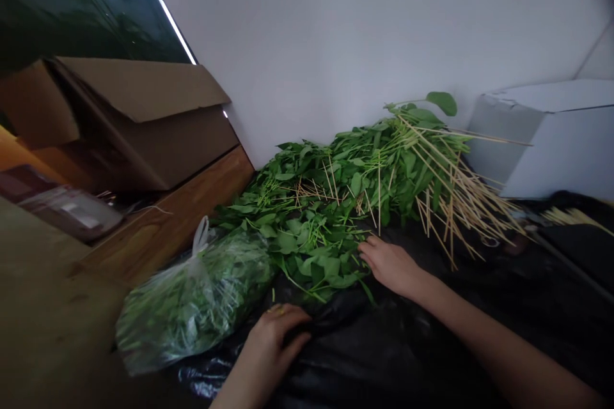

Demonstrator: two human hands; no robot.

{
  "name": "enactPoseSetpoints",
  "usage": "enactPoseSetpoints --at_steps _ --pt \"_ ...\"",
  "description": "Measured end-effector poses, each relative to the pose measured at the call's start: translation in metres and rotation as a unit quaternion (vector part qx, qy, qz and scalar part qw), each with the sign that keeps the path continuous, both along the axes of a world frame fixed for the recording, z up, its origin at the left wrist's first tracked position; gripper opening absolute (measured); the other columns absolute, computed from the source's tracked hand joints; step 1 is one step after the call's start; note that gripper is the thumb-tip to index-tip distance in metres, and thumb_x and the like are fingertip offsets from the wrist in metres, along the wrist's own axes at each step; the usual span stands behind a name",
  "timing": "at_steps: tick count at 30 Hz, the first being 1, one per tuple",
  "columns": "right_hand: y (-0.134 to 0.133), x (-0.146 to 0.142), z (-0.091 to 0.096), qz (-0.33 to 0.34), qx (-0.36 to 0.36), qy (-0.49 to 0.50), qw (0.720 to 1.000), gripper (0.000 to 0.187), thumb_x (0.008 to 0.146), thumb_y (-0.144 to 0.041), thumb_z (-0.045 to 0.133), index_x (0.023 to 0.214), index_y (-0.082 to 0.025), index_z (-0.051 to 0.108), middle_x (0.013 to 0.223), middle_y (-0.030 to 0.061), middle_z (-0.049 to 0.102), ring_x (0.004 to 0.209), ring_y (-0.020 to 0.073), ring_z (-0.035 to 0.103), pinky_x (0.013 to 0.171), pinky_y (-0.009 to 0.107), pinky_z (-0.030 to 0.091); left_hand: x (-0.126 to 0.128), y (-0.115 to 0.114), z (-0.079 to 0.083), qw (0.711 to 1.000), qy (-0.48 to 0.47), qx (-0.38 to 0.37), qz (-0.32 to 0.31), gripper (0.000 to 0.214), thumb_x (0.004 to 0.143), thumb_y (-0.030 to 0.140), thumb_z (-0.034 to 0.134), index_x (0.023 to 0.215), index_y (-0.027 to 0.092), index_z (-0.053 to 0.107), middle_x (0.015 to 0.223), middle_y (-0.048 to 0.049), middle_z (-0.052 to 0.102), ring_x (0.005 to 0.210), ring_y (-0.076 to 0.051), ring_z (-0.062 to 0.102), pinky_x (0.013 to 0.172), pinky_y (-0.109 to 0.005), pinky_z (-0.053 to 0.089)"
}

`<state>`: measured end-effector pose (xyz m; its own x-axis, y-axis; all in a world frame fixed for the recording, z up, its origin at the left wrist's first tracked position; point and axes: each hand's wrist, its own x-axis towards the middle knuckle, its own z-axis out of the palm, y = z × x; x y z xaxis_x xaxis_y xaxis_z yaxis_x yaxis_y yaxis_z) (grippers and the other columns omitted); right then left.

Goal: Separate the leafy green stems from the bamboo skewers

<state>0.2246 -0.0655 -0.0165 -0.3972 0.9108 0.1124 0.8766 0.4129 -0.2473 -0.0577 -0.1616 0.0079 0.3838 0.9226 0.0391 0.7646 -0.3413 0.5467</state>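
A wide heap of leafy greens [330, 262] lies on black plastic sheeting [384, 345]. My right hand [391, 265] is at the right edge of the nearer leaves, its fingers bent together; what lies between the fingertips is hidden. Lower down, my left hand [275, 339] hovers over or rests on the sheeting, fingers curved and thumb apart, with nothing seen in it. A ring shows on one of its fingers. Thin wooden skewers [472, 204] stick out of greens piled at the back right. Left of my left hand sits a tied clear plastic bag [201, 294] full of greens.
A white wall [336, 45] rises behind the heap. An open cardboard box [158, 134] stands at the left, by a wooden board [177, 223]. At the right is a white box [556, 140], with more pale sticks [578, 217] in front of it.
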Motion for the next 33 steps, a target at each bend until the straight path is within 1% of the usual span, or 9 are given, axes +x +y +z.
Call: enactPoseSetpoints --at_steps 3,6,9,12,15,21,26,30,33 --pt "0.0 0.006 0.008 0.013 -0.029 0.029 0.999 0.028 0.095 -0.032 0.035 0.097 -0.021 0.06 0.096 0.0059 0.06 0.081 0.0162 0.059 0.066 0.027 0.039 0.008 -0.004 -0.02 0.996 0.061 0.07 0.018 0.017 0.082 0.022 0.061 0.095 0.027 0.07 0.103 -0.0042 0.069 0.098 -0.022 0.063 0.088 -0.036 0.05" --pt "0.002 0.018 0.016 0.054 -0.064 0.047 0.995 0.021 0.088 -0.036 0.048 0.095 -0.022 0.061 0.1 0.0061 0.06 0.087 0.018 0.059 0.072 0.027 0.039 0.016 -0.007 -0.033 0.984 0.096 0.142 0.036 0.02 0.082 0.022 0.061 0.101 0.026 0.067 0.116 -0.0055 0.065 0.107 -0.023 0.06 0.091 -0.04 0.051" --pt "0.005 0.029 0.019 0.088 -0.099 0.042 0.99 0.016 0.075 -0.028 0.061 0.09 -0.022 0.062 0.1 0.0043 0.061 0.085 0.0168 0.058 0.07 0.025 0.039 0.022 -0.009 -0.044 0.971 0.126 0.203 0.035 0.04 0.084 0.026 0.059 0.124 0.026 0.056 0.126 -0.0069 0.061 0.115 -0.024 0.057 0.094 -0.042 0.049" --pt "0.008 0.032 0.017 0.079 -0.103 0.026 0.991 0.013 0.073 -0.014 0.056 0.081 -0.022 0.062 0.087 0.001 0.064 0.078 0.0142 0.058 0.064 0.023 0.036 0.024 -0.01 -0.053 0.955 0.157 0.25 0.026 0.046 0.088 0.026 0.054 0.133 0.028 0.049 0.131 -0.0054 0.058 0.121 -0.024 0.053 0.097 -0.042 0.048" --pt "0.01 0.029 0.014 0.056 -0.079 0.013 0.995 0.019 0.074 -0.007 0.049 0.077 -0.021 0.061 0.082 0.0008 0.064 0.075 0.0129 0.057 0.063 0.022 0.035 0.025 -0.009 -0.056 0.944 0.186 0.272 0.022 0.044 0.09 0.025 0.05 0.133 0.029 0.049 0.134 -0.0039 0.056 0.122 -0.022 0.052 0.098 -0.039 0.047" --pt "0.016 0.03 0.012 -0.007 -0.003 -0.024 1.0 0.032 0.073 0.004 0.042 0.091 -0.015 0.06 0.101 0.0106 0.061 0.09 0.0181 0.057 0.071 0.026 0.036 0.028 -0.007 -0.052 0.928 0.258 0.27 0.007 0.054 0.091 0.03 0.047 0.143 0.032 0.035 0.143 -0.0018 0.047 0.13 -0.023 0.045 0.103 -0.042 0.042" --pt "0.022 0.045 0.017 -0.041 0.008 -0.019 0.999 0.021 0.083 -0.006 0.043 0.088 -0.018 0.06 0.093 0.0063 0.061 0.08 0.015 0.057 0.066 0.024 0.034 0.031 -0.006 -0.05 0.919 0.281 0.276 0.004 0.056 0.091 0.031 0.046 0.145 0.031 0.031 0.144 -0.0025 0.046 0.13 -0.023 0.044 0.104 -0.042 0.039" --pt "0.028 0.064 0.024 -0.066 0.008 0.0 0.998 0.017 0.083 -0.011 0.045 0.082 -0.02 0.059 0.087 0.0034 0.062 0.078 0.014 0.057 0.066 0.023 0.033 0.03 -0.005 -0.053 0.916 0.275 0.292 0.006 0.057 0.09 0.029 0.047 0.145 0.031 0.032 0.143 -0.002 0.047 0.129 -0.023 0.045 0.104 -0.041 0.038" --pt "0.031 0.076 0.028 -0.079 -0.02 0.018 0.997 0.016 0.082 -0.013 0.045 0.079 -0.02 0.06 0.083 0.0026 0.064 0.076 0.0139 0.057 0.064 0.023 0.033 0.029 -0.004 -0.057 0.915 0.263 0.306 0.007 0.057 0.089 0.028 0.048 0.144 0.031 0.033 0.142 -0.0018 0.049 0.128 -0.024 0.047 0.104 -0.041 0.037"
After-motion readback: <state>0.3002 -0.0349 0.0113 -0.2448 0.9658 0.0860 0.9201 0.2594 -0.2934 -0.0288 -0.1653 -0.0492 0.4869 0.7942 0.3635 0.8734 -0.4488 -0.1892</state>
